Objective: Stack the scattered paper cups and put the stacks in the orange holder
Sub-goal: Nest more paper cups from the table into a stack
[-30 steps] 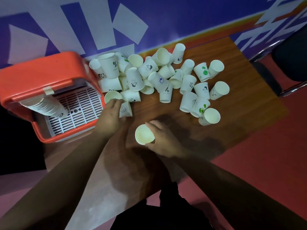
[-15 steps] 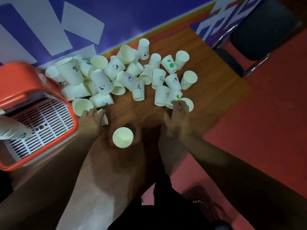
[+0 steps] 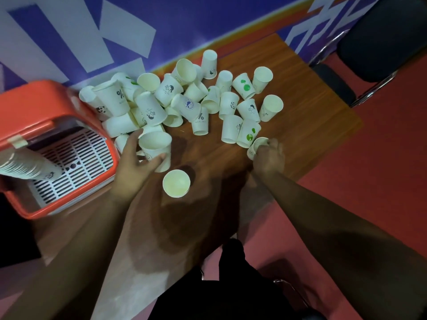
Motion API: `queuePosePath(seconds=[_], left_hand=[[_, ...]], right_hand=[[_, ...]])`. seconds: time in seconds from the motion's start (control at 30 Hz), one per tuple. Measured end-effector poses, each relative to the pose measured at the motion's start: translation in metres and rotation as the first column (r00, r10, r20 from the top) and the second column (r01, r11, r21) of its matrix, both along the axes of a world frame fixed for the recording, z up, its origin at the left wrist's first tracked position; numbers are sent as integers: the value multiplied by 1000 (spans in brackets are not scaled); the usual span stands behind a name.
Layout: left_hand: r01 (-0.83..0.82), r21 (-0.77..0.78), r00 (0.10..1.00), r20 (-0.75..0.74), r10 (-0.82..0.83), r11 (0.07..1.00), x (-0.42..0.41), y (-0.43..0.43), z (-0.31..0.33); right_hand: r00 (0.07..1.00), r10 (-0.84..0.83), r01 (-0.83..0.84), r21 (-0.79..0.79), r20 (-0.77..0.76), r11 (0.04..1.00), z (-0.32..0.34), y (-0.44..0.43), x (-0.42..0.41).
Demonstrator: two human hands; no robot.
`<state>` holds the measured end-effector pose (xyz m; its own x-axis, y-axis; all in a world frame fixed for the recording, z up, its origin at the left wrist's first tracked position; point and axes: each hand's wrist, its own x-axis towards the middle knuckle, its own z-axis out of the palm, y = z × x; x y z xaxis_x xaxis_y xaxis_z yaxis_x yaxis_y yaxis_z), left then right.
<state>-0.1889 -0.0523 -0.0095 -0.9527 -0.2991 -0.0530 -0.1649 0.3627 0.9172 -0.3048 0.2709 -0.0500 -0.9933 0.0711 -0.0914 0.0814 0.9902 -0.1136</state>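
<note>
Several white paper cups (image 3: 194, 100) lie scattered on the wooden table (image 3: 312, 125), some upright, some tipped. My left hand (image 3: 136, 167) grips an upright paper cup (image 3: 156, 146) at the near left edge of the pile. My right hand (image 3: 269, 158) curls round a tipped cup (image 3: 256, 145) at the pile's near right. A lone upright cup (image 3: 176, 183) stands between my hands. The orange holder (image 3: 46, 107) sits at the left, with a stack of cups (image 3: 25, 167) lying in it on a white slotted grate.
A blue and white wall panel (image 3: 138, 26) runs behind the table. A dark chair (image 3: 379, 42) with a metal frame stands at the far right on the red floor. The table's right edge is close to my right hand.
My left hand has lifted a cup up out of the pile's near left edge. My right hand has closed round the tipped cup at the right. The lone cup stays put.
</note>
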Motion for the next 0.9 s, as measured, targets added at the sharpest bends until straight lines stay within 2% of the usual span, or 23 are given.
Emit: queuePosePath(seconds=[0.1, 0.2, 0.3, 0.4, 0.47, 0.57, 0.67, 0.8, 0.9], left_hand=[[-19, 171, 999, -31, 24, 985, 23, 16, 9], [6, 180, 999, -38, 1, 984, 46, 27, 7], [49, 102, 999, -11, -48, 994, 59, 34, -2], [60, -54, 996, 71, -56, 997, 60, 30, -19], [87, -133, 992, 100, -74, 987, 58, 26, -31], [141, -166, 980, 162, -114, 976, 60, 26, -45], [177, -84, 960, 234, -153, 981, 66, 24, -57], [154, 50, 939, 304, -162, 987, 72, 24, -60], [125, 151, 950, 267, -162, 981, 76, 22, -62]], right_hand=[[993, 30, -39, -80, -110, 996, 9, 0, 11], [987, 54, -95, -274, -153, 957, 19, -10, 25], [998, -11, -30, -568, -69, 822, 36, -35, 39], [999, 45, -4, -776, 31, 631, 53, -63, 48], [994, 109, -39, -825, 28, 564, 59, -77, 52], [973, 220, -60, -833, 75, 550, 68, -90, 57], [943, 331, -149, -855, 27, 497, 74, -98, 65], [872, 487, -334, -786, -49, 520, 69, -107, 73], [812, 579, -453, -705, -73, 546, 64, -113, 77]])
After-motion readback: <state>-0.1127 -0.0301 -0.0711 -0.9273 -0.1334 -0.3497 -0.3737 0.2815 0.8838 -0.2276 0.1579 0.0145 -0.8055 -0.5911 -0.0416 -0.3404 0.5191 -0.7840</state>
